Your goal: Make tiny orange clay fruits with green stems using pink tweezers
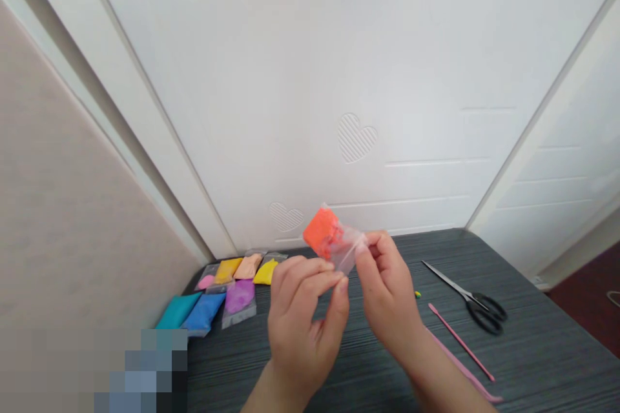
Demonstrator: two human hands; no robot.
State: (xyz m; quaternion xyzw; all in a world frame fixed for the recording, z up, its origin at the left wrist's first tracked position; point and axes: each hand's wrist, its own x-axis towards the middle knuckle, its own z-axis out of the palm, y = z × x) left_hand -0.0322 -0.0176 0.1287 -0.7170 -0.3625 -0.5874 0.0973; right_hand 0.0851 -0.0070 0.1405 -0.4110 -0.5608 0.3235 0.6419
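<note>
A small clear plastic bag with an orange block of modelling clay (321, 231) inside is held up above the table. My left hand (306, 316) pinches the lower corner of the bag's clear end (346, 258) between thumb and fingers. On the other corner, my right hand (387, 284) grips the plastic in the same way. The orange lump sits at the far end of the bag, pointing up and left, away from both hands. Whether the bag's mouth is parted between my fingers is too small to make out.
Bags of coloured clay lie at the table's back left: teal (178, 311), blue (206, 311), purple (240, 297), yellow (266, 272) and several others. On the right are black-handled scissors (484, 313) and pink sticks (460, 341). A white panel (290, 77) stands behind the dark table (223, 374).
</note>
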